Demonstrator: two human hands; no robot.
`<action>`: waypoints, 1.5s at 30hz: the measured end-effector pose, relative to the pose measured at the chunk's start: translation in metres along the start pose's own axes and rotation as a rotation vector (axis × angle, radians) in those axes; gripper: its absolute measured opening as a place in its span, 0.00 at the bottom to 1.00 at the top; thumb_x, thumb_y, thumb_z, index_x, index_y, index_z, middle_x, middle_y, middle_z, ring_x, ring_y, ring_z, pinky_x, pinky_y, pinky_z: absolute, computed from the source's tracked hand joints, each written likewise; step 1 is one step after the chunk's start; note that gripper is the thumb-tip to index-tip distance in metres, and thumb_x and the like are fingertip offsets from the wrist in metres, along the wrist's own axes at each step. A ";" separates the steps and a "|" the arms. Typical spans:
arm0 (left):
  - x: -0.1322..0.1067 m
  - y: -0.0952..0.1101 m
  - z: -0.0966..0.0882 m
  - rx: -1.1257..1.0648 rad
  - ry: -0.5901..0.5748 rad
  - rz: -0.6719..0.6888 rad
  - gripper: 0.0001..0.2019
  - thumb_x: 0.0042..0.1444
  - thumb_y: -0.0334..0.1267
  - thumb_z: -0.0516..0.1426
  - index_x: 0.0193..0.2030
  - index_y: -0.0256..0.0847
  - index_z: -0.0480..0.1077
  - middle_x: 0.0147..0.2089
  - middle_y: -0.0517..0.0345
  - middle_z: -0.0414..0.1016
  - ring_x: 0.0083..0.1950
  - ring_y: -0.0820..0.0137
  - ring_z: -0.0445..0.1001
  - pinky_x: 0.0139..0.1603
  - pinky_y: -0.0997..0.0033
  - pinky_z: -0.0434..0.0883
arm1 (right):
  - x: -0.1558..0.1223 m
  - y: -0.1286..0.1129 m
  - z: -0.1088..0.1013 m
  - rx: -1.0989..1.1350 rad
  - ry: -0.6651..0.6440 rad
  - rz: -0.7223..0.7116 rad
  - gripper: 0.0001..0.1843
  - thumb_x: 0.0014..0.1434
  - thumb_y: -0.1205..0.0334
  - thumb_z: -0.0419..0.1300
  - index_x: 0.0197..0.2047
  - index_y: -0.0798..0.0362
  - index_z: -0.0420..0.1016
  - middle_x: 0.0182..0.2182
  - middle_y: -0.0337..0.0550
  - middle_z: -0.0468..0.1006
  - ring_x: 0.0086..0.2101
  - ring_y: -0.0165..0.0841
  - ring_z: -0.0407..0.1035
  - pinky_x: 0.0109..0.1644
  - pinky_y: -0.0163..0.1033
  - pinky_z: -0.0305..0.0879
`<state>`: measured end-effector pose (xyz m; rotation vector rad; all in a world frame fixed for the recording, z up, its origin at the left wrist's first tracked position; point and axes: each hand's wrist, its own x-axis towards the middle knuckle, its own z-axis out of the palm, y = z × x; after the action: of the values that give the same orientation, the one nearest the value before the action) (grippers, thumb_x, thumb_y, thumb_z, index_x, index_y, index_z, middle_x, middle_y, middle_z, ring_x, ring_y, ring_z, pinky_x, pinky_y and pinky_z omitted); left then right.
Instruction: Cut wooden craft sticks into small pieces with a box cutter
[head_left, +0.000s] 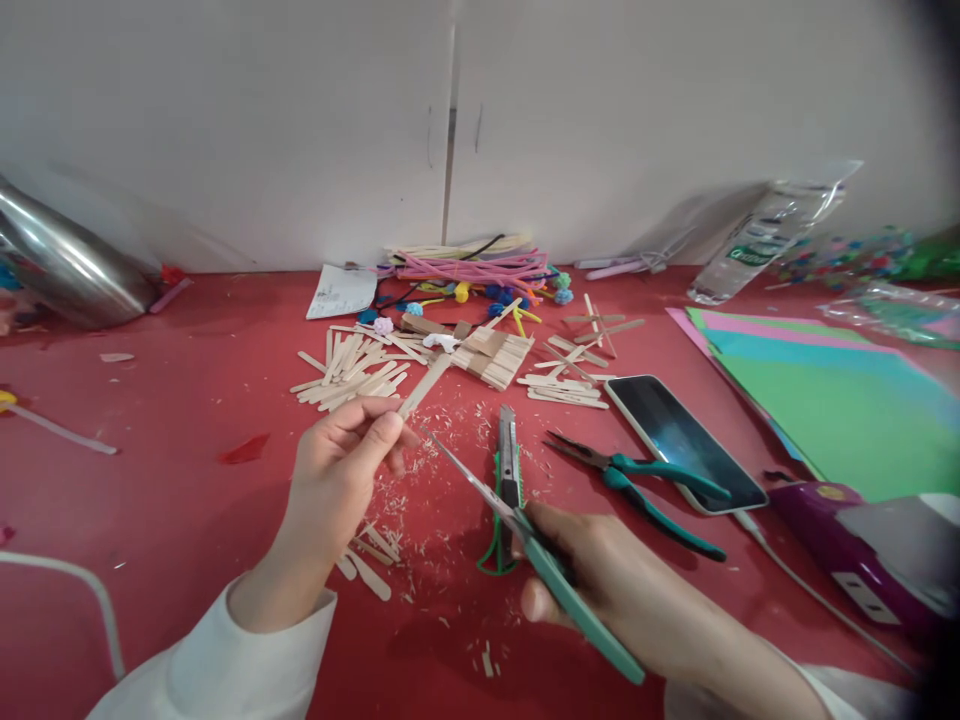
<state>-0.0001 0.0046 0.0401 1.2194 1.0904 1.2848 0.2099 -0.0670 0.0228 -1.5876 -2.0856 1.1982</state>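
Note:
Between the thumb and fingers of my left hand (346, 455) is a flat wooden craft stick (427, 385), pointing up and away to the right. My right hand (600, 580) grips a pair of scissors (574, 605) with green handles; the blades point toward the stick's near end, slightly apart from it. Whether the blades are parted is hard to see. Under the scissors lies a utility knife (508, 450) with green edging. Wood shavings (427, 500) are scattered around it, and several cut stick pieces (369, 575) lie by my left wrist.
Loose craft sticks (352, 370) and a bundled stack (495, 355) lie ahead, before pink pipe cleaners (472, 268). Rightward are pliers (630, 480), a phone (682, 440), coloured paper (832, 400), a purple tool (847, 545) and a bottle (750, 245). A steel flask (75, 265) is far left.

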 end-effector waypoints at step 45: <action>-0.005 0.002 0.000 0.401 -0.007 0.202 0.06 0.52 0.38 0.56 0.32 0.41 0.73 0.21 0.64 0.73 0.20 0.77 0.66 0.20 0.80 0.65 | 0.003 0.009 -0.002 0.175 -0.060 0.029 0.35 0.48 0.27 0.48 0.32 0.54 0.67 0.24 0.37 0.63 0.25 0.28 0.53 0.26 0.33 0.53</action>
<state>-0.0002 -0.0004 0.0414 1.6672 1.2859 1.2444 0.2159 -0.0632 0.0164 -1.5246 -1.9384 1.4123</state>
